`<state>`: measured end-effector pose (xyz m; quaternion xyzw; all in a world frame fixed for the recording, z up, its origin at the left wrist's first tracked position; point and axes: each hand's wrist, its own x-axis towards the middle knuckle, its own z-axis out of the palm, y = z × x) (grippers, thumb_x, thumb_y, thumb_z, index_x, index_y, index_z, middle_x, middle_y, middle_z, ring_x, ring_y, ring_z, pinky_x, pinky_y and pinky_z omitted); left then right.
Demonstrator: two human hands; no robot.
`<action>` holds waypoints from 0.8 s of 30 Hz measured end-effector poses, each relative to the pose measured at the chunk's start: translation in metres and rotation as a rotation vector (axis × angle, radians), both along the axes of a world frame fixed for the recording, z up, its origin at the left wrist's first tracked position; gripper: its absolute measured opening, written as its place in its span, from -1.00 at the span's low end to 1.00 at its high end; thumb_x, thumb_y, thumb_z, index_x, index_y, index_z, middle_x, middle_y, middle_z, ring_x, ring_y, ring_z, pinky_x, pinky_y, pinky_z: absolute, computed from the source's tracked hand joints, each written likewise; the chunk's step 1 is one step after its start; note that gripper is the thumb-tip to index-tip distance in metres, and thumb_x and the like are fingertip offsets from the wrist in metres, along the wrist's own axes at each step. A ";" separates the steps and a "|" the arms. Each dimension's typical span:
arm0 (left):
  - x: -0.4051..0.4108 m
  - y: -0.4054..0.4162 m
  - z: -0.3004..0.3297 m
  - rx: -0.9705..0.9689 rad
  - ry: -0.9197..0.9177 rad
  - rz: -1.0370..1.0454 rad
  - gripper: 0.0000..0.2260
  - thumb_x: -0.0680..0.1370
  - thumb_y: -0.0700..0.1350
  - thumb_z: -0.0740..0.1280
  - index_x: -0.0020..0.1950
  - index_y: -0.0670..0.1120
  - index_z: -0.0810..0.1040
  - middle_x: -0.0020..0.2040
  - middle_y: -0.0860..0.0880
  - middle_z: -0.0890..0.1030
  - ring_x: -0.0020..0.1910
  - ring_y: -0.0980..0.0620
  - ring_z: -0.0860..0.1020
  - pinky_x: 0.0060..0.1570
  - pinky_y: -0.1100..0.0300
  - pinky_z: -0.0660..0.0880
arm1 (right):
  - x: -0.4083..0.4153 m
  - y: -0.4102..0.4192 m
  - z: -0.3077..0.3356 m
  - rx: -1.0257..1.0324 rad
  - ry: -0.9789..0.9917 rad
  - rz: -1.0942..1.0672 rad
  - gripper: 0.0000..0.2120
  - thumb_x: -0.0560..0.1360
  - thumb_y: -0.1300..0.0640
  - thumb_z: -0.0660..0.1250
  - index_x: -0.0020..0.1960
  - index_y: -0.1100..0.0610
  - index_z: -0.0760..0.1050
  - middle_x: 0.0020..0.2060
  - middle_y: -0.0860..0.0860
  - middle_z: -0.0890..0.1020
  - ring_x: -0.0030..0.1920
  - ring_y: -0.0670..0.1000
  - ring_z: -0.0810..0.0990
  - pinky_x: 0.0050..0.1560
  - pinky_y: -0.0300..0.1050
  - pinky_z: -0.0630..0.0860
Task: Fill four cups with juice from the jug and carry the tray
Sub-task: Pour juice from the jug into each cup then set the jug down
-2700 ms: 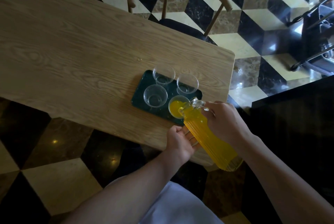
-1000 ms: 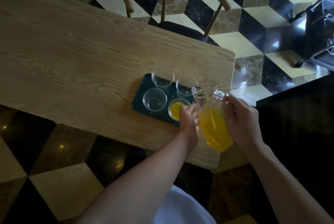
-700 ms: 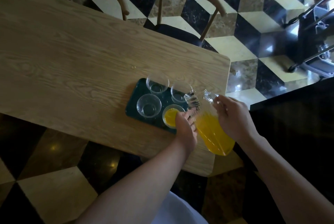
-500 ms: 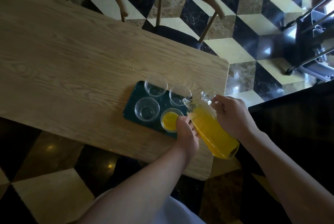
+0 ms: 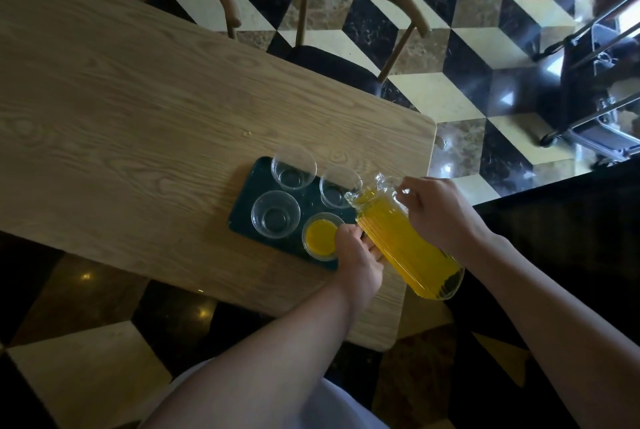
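A dark green tray (image 5: 246, 194) lies near the right end of the wooden table (image 5: 138, 124) with clear cups on it. The near right cup (image 5: 320, 237) holds orange juice. The near left cup (image 5: 275, 214), far left cup (image 5: 293, 172) and far right cup (image 5: 339, 187) look empty. My right hand (image 5: 438, 212) grips the ribbed glass jug (image 5: 405, 238) of orange juice by its handle and tilts it, spout at the far right cup's rim. My left hand (image 5: 360, 255) presses against the jug's lower side, beside the filled cup.
Two wooden chairs (image 5: 360, 9) stand along the table's far side on a chequered tile floor. The table's right edge (image 5: 429, 151) is just past the tray. A dark counter (image 5: 571, 221) is on the right, with a wheeled metal frame (image 5: 595, 82) beyond it.
After filling the near right cup, the jug was brought upright, then shifted back and tilted again so its spout now meets the far right cup. My left hand moved up beside the filled cup.
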<state>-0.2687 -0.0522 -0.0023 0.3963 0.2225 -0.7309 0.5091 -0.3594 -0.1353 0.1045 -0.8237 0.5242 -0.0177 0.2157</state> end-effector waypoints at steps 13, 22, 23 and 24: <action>-0.001 0.001 0.004 0.035 0.020 0.025 -0.63 0.62 0.04 0.01 0.11 -0.02 0.58 0.20 -0.20 0.59 0.17 -0.17 0.52 0.32 -0.18 0.31 | 0.007 -0.008 -0.004 0.008 0.075 0.074 -0.83 0.60 0.19 0.29 -0.10 0.22 0.61 -0.17 0.11 0.69 -0.16 0.14 0.63 -0.23 -0.05 0.47; 0.001 0.000 0.004 0.035 0.029 0.019 -0.64 0.62 0.03 0.01 0.12 -0.03 0.57 0.23 -0.21 0.57 0.17 -0.17 0.50 0.26 -0.17 0.29 | 0.013 -0.012 -0.001 0.010 0.097 0.070 -0.84 0.60 0.16 0.31 -0.01 0.21 0.64 -0.09 0.15 0.69 -0.09 0.17 0.64 -0.12 0.06 0.57; 0.001 0.000 0.004 0.029 0.029 0.016 -0.64 0.62 0.03 0.02 0.12 -0.03 0.58 0.23 -0.22 0.57 0.17 -0.18 0.51 0.26 -0.17 0.29 | 0.013 -0.013 0.000 0.012 0.099 0.069 -0.84 0.60 0.17 0.31 0.00 0.21 0.64 -0.09 0.16 0.69 -0.08 0.18 0.64 -0.11 0.09 0.58; 0.001 -0.001 0.005 0.024 0.031 0.017 -0.64 0.61 0.02 0.02 0.12 -0.03 0.58 0.22 -0.22 0.58 0.17 -0.18 0.51 0.27 -0.17 0.29 | 0.014 -0.013 0.000 0.016 0.100 0.066 -0.84 0.60 0.17 0.31 0.00 0.21 0.64 -0.09 0.16 0.69 -0.08 0.18 0.65 -0.11 0.10 0.59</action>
